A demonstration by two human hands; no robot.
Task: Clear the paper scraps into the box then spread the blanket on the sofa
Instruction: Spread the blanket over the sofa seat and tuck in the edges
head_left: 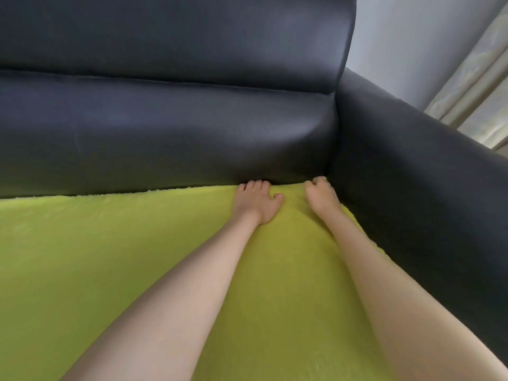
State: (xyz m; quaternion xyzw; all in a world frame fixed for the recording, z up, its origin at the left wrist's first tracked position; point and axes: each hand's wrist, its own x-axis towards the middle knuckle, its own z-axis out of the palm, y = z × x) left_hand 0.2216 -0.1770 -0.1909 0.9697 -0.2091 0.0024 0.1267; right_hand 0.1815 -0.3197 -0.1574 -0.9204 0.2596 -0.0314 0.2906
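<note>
Blanket [110,257] edge at sofa [165,127] backrest crease, both hands [257,202] there.

Two bare forearms enter from the lower edge of the view, both uncovered along their whole visible length, with no sleeve or cuff showing on either. The left hand [257,203] and the right hand [320,195] are bare too, with no glove, ring, watch or band visible on the fingers or wrists. The nails are too small to make out in any detail, and nothing of the person above the forearms comes into view.
</note>
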